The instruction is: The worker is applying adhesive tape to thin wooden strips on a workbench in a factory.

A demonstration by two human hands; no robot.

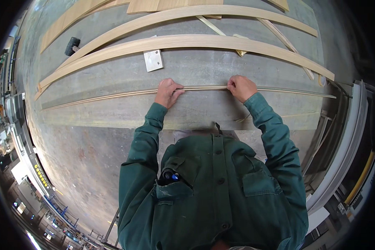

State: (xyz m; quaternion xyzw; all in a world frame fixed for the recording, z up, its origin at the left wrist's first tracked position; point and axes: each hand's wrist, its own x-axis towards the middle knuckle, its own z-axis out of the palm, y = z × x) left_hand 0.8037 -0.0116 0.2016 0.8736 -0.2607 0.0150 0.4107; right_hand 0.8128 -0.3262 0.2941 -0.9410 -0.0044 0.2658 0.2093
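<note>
Two or more long thin wooden strips (pixel 206 88) lie side by side across the grey table, running from far left to far right in front of me. My left hand (pixel 167 92) is closed on them left of the middle, with thumb and forefinger pinching from either side. To the right of the middle, my right hand (pixel 242 88) also grips the strips, its fingers curled and the fingertips pressed together. Between the hands, a narrow dark gap shows along the strips. Both forearms, in green sleeves, reach up from below.
Beyond the strips lie two long curved wooden boards (pixel 175 41), with a pale metal plate (pixel 153 61) by the nearer one. A black-headed mallet (pixel 72 46) rests at the far left. A tape roll (pixel 321 80) sits near the right edge. Metal rails (pixel 341 141) stand to the right.
</note>
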